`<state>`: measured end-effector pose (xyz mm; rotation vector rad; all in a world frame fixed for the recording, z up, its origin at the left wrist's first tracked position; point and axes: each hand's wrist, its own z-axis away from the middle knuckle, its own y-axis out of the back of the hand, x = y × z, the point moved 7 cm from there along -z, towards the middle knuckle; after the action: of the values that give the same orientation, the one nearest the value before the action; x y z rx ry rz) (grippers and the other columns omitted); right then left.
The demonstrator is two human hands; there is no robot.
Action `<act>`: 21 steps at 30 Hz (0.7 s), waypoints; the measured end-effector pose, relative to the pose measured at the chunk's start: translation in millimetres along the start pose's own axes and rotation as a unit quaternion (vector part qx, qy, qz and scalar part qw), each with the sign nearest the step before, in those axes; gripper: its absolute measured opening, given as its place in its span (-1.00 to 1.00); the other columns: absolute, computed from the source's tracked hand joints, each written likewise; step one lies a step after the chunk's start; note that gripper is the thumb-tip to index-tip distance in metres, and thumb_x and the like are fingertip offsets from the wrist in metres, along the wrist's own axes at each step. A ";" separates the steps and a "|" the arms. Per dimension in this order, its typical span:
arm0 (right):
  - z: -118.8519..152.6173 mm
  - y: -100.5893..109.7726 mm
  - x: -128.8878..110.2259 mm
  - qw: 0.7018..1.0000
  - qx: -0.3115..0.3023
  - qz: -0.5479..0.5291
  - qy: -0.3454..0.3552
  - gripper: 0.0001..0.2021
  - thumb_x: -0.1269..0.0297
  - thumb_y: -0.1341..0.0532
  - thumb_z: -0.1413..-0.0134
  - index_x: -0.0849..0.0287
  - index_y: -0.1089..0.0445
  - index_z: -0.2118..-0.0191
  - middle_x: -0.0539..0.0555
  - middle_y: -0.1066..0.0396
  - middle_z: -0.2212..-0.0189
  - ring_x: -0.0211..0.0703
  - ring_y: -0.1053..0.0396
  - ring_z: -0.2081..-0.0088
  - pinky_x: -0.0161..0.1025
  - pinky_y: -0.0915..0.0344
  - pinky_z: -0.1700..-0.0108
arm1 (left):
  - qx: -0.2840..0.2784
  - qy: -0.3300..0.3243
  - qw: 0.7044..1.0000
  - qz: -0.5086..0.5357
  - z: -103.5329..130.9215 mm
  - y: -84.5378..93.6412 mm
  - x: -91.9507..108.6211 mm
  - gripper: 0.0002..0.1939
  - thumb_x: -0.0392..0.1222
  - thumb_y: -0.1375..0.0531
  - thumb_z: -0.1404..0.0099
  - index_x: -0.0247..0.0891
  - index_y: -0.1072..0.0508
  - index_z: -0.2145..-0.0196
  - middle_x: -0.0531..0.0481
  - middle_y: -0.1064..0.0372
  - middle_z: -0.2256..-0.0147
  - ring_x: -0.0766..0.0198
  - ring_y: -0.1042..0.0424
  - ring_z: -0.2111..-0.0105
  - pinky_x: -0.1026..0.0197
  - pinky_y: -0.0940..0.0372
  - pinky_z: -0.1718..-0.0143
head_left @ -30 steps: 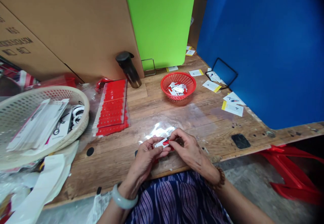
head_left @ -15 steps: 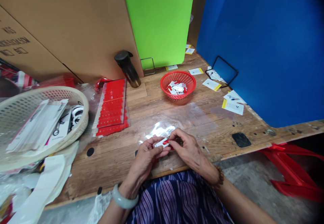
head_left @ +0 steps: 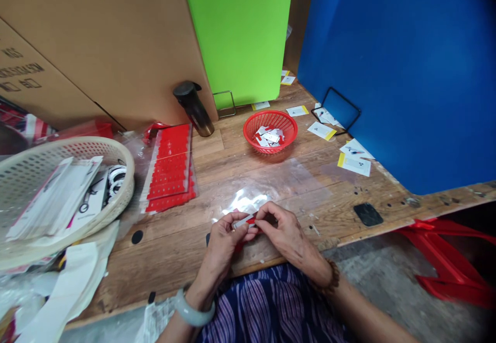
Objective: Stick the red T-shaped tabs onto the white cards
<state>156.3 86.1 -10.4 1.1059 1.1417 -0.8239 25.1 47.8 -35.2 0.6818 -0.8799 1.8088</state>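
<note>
My left hand point(head_left: 228, 234) is closed on a small white card point(head_left: 243, 222), held near the table's front edge. At the card's right end, my right hand point(head_left: 284, 232) pinches a small red piece point(head_left: 251, 220) between thumb and forefinger. The red piece touches the card, but the fingers cover much of both. Clear plastic point(head_left: 271, 183) lies flat just beyond my hands. Farther back, a red basket point(head_left: 270, 149) holds several white cards with red parts. To the left lie stacked red strips point(head_left: 170, 165) of repeated pieces in clear film.
A cream basket point(head_left: 129, 177) with long white cards and rings stands at the left. A dark tumbler point(head_left: 197, 110) leans near the cardboard. Green point(head_left: 240, 33) and blue point(head_left: 403, 74) boards rise behind. White-and-yellow cards point(head_left: 354, 164) lie right; a red stool point(head_left: 445, 260) stands below.
My right fingers have closed in on the red piece at the card's end, and the card's angle has shifted slightly. The whole view has moved a little.
</note>
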 end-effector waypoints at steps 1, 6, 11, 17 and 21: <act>1.3 -0.5 0.7 1.000 0.004 -0.005 -0.011 -0.91 0.45 -0.14 -0.01 0.13 -0.30 0.44 -0.06 -0.34 0.47 -0.24 -0.30 0.39 -0.30 -0.20 0.30 | 0.003 -0.005 1.000 -0.008 0.1 0.6 0.9 -0.61 -0.24 -0.40 0.03 -0.38 -0.40 0.25 -0.10 -0.54 0.47 0.29 -0.53 0.48 0.35 -0.41 0.36; 6.4 2.9 -8.8 0.999 0.037 0.012 0.001 -0.88 0.46 -0.15 0.00 0.13 -0.31 0.49 0.00 -0.33 0.40 -0.17 -0.29 0.27 -0.25 -0.21 0.21 | 0.009 -0.007 1.000 -0.015 0.0 2.1 1.6 -0.61 -0.25 -0.38 0.01 -0.36 -0.39 0.22 -0.07 -0.53 0.51 0.34 -0.51 0.53 0.38 -0.39 0.39; 3.8 6.0 -10.1 0.999 0.027 0.017 -0.014 -0.87 0.47 -0.13 -0.01 0.13 -0.30 0.48 -0.04 -0.33 0.46 -0.20 -0.28 0.35 -0.26 -0.19 0.26 | -0.001 0.009 1.000 -0.002 0.6 0.9 -0.8 -0.59 -0.25 -0.40 0.04 -0.36 -0.40 0.23 -0.10 -0.54 0.49 0.31 -0.53 0.49 0.37 -0.40 0.37; -0.8 4.4 -2.2 1.000 0.023 0.007 -0.016 -0.88 0.47 -0.11 -0.02 0.12 -0.27 0.46 -0.07 -0.29 0.50 -0.24 -0.26 0.43 -0.31 -0.17 0.36 | -0.002 0.015 1.000 -0.007 -0.7 2.5 -2.3 -0.63 -0.27 -0.41 0.05 -0.38 -0.44 0.26 -0.12 -0.54 0.44 0.29 -0.53 0.49 0.37 -0.42 0.39; -2.7 2.1 -0.2 0.999 0.021 0.021 -0.020 -0.88 0.47 -0.11 -0.03 0.13 -0.28 0.46 -0.05 -0.31 0.50 -0.23 -0.27 0.43 -0.30 -0.18 0.36 | 0.003 0.025 1.000 -0.004 -1.1 3.7 -4.2 -0.64 -0.30 -0.40 0.03 -0.39 -0.43 0.25 -0.13 -0.54 0.45 0.30 -0.53 0.50 0.39 -0.42 0.40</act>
<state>157.4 89.3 -9.8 1.1397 1.0691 -0.8356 23.1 45.5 -40.1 0.6390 -0.8379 1.8139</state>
